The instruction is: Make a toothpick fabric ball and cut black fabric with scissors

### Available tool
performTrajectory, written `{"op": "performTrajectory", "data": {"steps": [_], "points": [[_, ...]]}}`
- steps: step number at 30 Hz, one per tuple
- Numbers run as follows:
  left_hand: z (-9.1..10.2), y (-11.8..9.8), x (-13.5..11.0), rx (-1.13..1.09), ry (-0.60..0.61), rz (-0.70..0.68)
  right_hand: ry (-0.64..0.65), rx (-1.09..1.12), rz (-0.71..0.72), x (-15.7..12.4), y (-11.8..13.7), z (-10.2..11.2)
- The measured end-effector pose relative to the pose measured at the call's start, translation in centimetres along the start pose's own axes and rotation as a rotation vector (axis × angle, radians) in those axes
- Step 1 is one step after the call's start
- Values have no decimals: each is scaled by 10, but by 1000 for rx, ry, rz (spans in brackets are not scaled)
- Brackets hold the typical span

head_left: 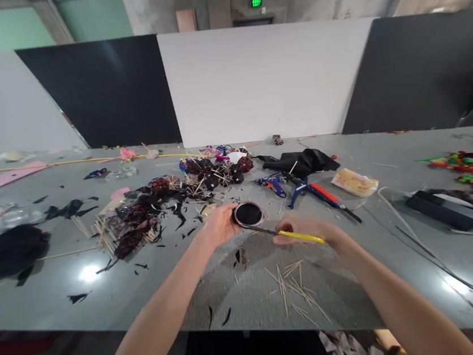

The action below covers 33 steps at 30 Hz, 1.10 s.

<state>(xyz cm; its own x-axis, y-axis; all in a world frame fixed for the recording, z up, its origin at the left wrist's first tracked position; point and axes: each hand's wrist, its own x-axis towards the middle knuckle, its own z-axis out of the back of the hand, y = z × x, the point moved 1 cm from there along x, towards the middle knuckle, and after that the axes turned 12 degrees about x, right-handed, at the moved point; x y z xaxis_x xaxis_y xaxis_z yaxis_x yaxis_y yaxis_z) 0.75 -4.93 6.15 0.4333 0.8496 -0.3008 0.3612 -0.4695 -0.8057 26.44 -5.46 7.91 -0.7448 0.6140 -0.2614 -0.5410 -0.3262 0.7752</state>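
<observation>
My left hand (220,225) is closed on the edge of a round, pale-rimmed piece with a flat black face (248,214), held above the table. In my right hand (300,229) is a pair of scissors with a yellow handle (303,236). Their dark blades lie along the near edge of the round piece; whether they touch it I cannot tell. Thin wooden sticks (294,288) are scattered on the table below my hands. Just beyond my hands lie a blue glue gun (272,185) and a blue tool with red-orange handles (324,193).
Dark balls stuck with sticks (223,173) and black scraps crowd the table's back. Black cloth (303,161), a yellow packet (354,181), a black box (445,209) and white cables lie rightward. Left are stick bundles (102,235) and plastic bottles (21,216). Panels (268,82) stand behind.
</observation>
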Motion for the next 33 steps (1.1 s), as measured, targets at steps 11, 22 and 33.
{"op": "performTrajectory", "data": {"steps": [11, 22, 33], "points": [[-1, -4, -2, -37, -6, -13, -61, 4, -10, 1, 1, 0], [5, 0, 6, -114, -40, -9, -94, -29, -3, 0, 0, 1], [12, 5, 13, -87, -72, -72, -14, -18, 3, 0, 2, -1]]}}
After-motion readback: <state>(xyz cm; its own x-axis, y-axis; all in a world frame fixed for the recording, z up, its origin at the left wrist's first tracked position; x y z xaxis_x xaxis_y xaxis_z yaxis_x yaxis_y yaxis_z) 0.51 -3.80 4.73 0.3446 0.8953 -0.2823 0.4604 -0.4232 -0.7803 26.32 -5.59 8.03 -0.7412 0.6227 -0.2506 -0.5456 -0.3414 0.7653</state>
